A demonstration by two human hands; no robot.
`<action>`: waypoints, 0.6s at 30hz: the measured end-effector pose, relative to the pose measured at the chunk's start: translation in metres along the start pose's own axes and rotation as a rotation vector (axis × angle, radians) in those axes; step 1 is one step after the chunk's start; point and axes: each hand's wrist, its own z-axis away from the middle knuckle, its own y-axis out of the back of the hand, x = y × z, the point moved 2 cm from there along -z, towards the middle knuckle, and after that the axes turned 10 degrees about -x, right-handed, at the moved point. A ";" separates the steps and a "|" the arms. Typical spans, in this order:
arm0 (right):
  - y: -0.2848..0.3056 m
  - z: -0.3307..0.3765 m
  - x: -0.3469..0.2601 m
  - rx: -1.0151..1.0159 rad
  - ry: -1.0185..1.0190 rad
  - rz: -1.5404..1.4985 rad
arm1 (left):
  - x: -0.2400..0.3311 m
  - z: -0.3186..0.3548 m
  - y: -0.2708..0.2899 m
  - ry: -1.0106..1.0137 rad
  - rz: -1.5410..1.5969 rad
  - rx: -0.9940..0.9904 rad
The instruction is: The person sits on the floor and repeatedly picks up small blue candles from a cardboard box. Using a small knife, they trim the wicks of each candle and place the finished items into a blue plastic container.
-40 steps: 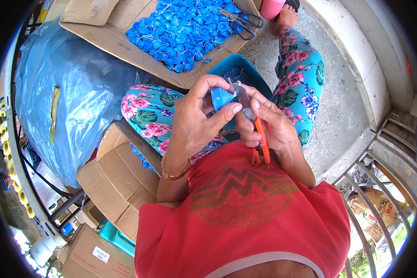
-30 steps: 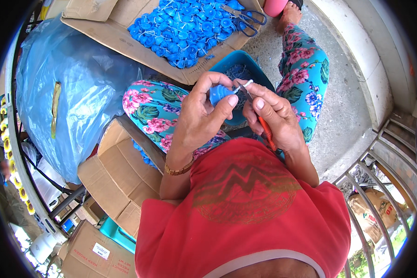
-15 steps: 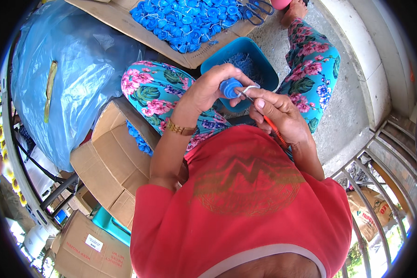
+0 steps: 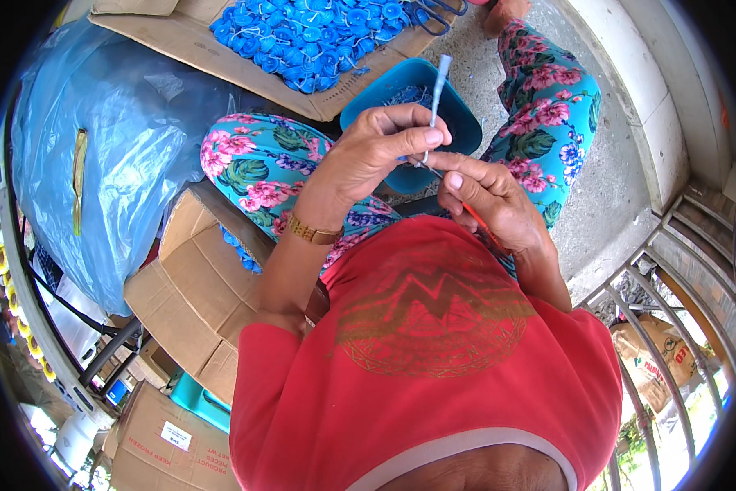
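In front of my lap, my left hand (image 4: 392, 143) pinches a whitish-blue cord (image 4: 437, 86) that stands up above the fingers, its tip wider. A sliver of blue shows under those fingers, mostly hidden. Meeting it, my right hand (image 4: 491, 196) grips a slim tool with an orange-red handle (image 4: 478, 219); its thin metal shaft (image 4: 432, 170) points at the cord's lower end. Both hands are closed and their fingertips nearly touch. Below them, between my knees, sits a teal plastic bin (image 4: 358, 100) with blue thread scraps inside.
Beyond the bin, a flattened cardboard box (image 4: 188, 51) bears a heap of small blue cup-shaped pieces (image 4: 311, 41) and dark-handled scissors (image 4: 435, 15). A large blue plastic bag (image 4: 122, 155) lies left, above an open carton (image 4: 200, 278). Metal railings (image 4: 654, 319) stand at right.
The blue cup-shaped piece at my left fingers has dropped from plain sight. A pale cord now sticks up there instead. The right hand keeps the tool at nearly the same place.
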 end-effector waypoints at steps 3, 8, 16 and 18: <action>0.001 -0.001 -0.004 0.079 0.017 0.048 | 0.009 0.004 -0.003 -0.154 -0.201 0.153; -0.010 -0.012 -0.004 0.280 0.239 0.339 | 0.014 0.013 -0.031 -0.550 -0.947 0.490; -0.017 -0.030 0.000 0.527 0.556 0.815 | -0.008 0.008 -0.043 -0.679 -0.834 0.529; -0.017 -0.032 0.000 0.513 0.558 0.794 | -0.007 0.010 -0.041 -0.650 -0.710 0.469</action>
